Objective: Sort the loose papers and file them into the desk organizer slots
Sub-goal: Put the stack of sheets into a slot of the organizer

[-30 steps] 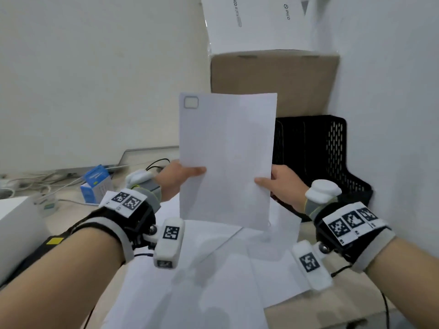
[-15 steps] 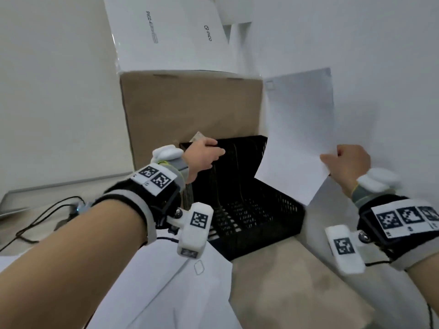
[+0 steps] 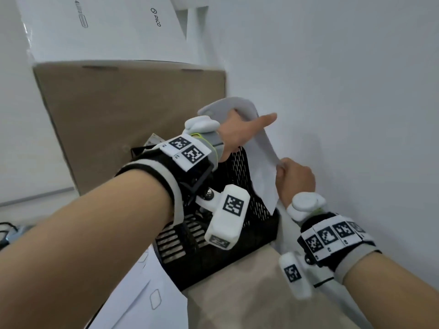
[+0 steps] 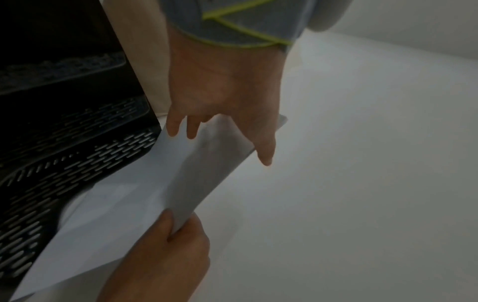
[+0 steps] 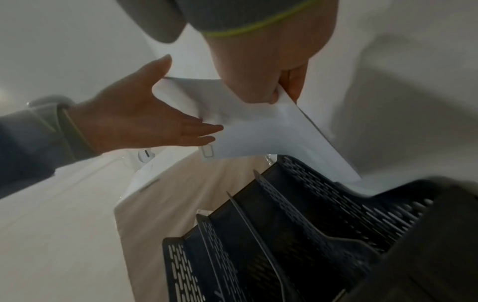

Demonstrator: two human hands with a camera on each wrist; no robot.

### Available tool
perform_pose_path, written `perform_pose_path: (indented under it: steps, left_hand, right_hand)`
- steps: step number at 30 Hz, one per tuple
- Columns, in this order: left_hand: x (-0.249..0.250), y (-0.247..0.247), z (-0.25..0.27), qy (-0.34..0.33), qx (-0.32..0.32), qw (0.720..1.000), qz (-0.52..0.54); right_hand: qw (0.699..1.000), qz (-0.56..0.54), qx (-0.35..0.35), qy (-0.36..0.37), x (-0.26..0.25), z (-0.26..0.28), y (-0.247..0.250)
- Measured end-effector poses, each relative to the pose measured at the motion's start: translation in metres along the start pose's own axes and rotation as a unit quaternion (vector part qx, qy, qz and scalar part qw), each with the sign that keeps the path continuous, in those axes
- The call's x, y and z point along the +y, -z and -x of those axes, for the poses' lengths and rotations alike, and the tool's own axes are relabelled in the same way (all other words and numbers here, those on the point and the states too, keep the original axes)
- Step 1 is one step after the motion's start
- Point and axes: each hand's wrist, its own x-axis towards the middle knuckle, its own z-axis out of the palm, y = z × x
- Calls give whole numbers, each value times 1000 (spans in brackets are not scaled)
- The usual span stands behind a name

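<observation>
A white paper sheet bends in the air over the right end of the black mesh desk organizer. My left hand touches the sheet's upper part with straight fingers, and its thumb sticks out above the top edge. Lower down, my right hand pinches the sheet's right edge between thumb and fingers. The sheet's lower corner reaches the organizer's right wall; I cannot tell whether it sits inside a slot. The organizer's slots look dark and hold nothing I can see.
Loose white papers lie on the beige desk left of the organizer. A brown cardboard box with a white box on top stands right behind it. The white wall runs close along the right.
My left hand left the organizer's back rim and came onto the sheet's top. My right hand brought the sheet down to the organizer's right end, and the sheet now bends.
</observation>
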Motion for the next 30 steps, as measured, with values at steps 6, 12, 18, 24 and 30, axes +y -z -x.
perform_pose_path:
  steps: [6,12,18,24,30]
  left_hand:
    - [10,-5,-6,-16,54,998,4]
    - [27,-7,5,-7,63,998,9]
    - [40,-3,15,-23,63,997,23]
    - [16,-4,7,-57,42,997,21]
    - [-12,-8,-7,15,28,999,16]
  right_hand:
    - [1000,0,0,29,-2,6,1]
    - [999,22,-3,30,-8,4,16]
    - [999,22,-7,43,-19,3,25]
    - [998,29,-19,43,-13,-3,5]
    - [996,19,-69,44,-9,-2,-29]
